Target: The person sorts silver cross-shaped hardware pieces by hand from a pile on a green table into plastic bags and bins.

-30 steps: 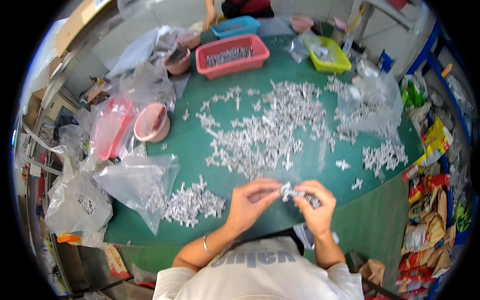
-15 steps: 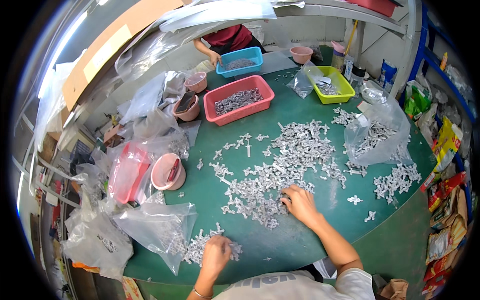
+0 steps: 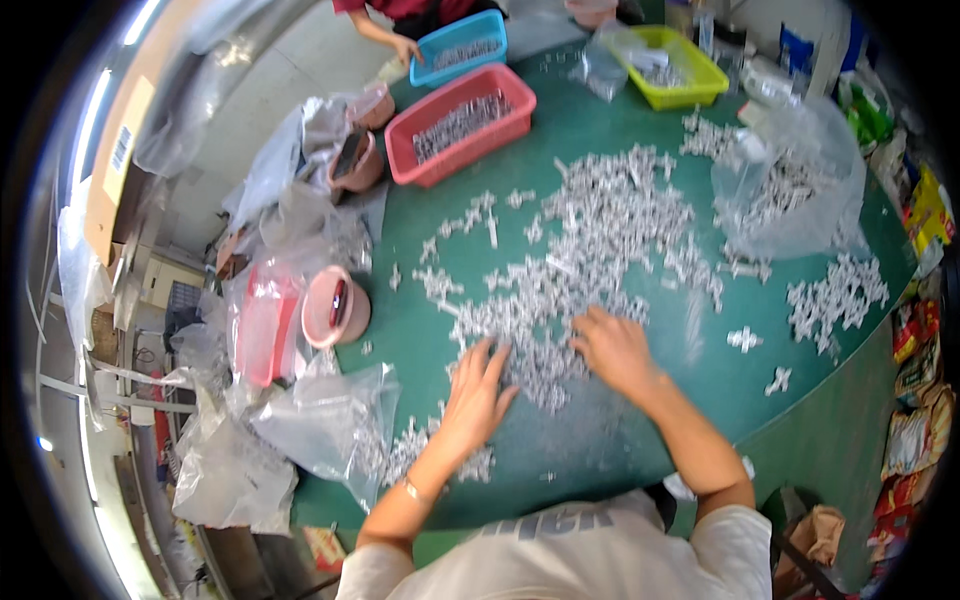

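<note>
Small grey metal cross-shaped parts [image 3: 610, 220] lie in a wide heap over the middle of the green table [image 3: 440, 372]. My left hand [image 3: 476, 398] reaches to the heap's near left edge, fingers stretched and apart, touching the parts there. At the near right edge, my right hand [image 3: 618, 352] has its fingers slightly bent against the parts, and I see nothing held in it. A smaller pile of the same parts [image 3: 405, 445] sits beside my left forearm, partly covered by it, next to a clear plastic bag [image 3: 335, 425].
Beyond the heap stand a pink basket [image 3: 400, 150], a blue basket [image 3: 425, 68] under a co-worker's hand [image 3: 405, 48], and a yellow-green basket [image 3: 690, 95]. A pink pot [image 3: 350, 325] stands left. To the right are a filled plastic bag [image 3: 810, 215] and another pile of parts [image 3: 835, 300].
My left hand has left the small near pile, moved forward to the main heap and spread its fingers. The right hand stays at the heap's edge. The view has tilted and shifted.
</note>
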Action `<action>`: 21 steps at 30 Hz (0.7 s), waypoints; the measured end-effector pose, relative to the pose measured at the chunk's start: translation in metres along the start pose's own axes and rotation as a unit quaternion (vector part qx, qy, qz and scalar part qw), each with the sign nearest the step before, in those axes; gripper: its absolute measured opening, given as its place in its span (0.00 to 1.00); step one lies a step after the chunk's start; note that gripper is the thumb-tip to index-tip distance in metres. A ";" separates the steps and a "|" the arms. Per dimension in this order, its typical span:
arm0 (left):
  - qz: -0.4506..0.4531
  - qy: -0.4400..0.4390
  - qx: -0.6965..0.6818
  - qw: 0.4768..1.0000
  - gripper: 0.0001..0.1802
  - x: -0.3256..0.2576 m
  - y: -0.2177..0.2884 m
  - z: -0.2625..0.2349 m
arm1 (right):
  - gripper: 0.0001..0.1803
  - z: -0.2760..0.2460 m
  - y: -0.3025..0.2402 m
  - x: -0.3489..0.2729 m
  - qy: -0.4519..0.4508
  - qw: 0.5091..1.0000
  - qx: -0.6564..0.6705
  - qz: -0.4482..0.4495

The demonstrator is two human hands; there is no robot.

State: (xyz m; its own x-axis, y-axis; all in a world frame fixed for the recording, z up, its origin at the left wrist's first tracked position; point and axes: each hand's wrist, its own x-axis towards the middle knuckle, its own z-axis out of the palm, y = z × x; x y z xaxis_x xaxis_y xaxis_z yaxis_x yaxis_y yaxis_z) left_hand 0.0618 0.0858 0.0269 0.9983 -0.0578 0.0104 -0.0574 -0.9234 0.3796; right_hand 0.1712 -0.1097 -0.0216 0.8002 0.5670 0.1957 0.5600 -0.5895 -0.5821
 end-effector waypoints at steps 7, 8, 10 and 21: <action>-0.012 -0.057 0.006 0.998 0.33 0.009 0.005 0.029 | 0.06 -0.014 0.011 0.006 0.044 0.998 0.052 -0.005; -0.010 -0.055 -0.002 0.998 0.33 0.009 0.005 0.032 | 0.06 -0.014 0.013 0.007 0.070 0.996 0.051 0.013; -0.008 -0.043 -0.013 0.999 0.33 0.009 0.005 0.033 | 0.05 -0.017 0.016 0.013 0.120 0.990 0.055 0.040; 0.120 0.086 0.064 0.987 0.21 0.102 0.006 0.012 | 0.04 -0.012 0.044 0.030 0.317 0.938 0.119 0.072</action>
State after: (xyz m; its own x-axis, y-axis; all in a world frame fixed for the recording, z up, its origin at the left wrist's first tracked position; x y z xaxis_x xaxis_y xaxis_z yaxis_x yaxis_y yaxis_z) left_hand 0.1629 0.0698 0.0186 0.9424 -0.2254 0.2473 -0.2825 -0.9321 0.2266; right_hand 0.2224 -0.1256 -0.0314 0.8731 -0.0103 0.4875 0.4324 -0.4456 -0.7839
